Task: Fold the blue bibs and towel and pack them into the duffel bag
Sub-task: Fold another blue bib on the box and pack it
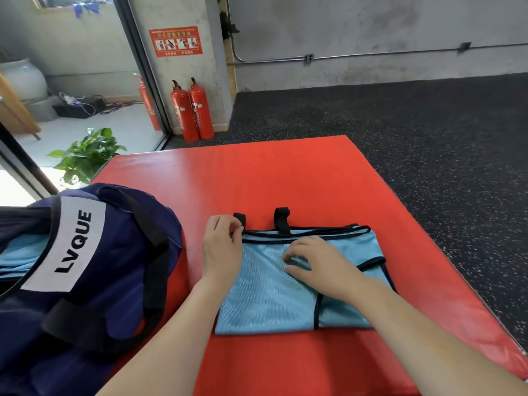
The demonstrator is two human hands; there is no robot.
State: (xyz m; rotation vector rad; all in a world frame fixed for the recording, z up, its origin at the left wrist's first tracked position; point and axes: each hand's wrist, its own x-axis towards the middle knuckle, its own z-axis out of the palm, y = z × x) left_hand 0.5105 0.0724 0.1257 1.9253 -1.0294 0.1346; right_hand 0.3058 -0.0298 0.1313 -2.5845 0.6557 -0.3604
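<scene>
Blue bib [271,298] folded flat on red mat [285,178] – left hand [221,252] pinching its far-left corner, right hand [320,264] pressing fingers spread on top. Navy duffel bag [114,252] just left – blue fabric inside.

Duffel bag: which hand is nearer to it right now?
Left. The left hand pinches the light blue bib's far left corner, close beside the duffel bag. The right hand rests on the bib's middle, farther from the bag.
</scene>
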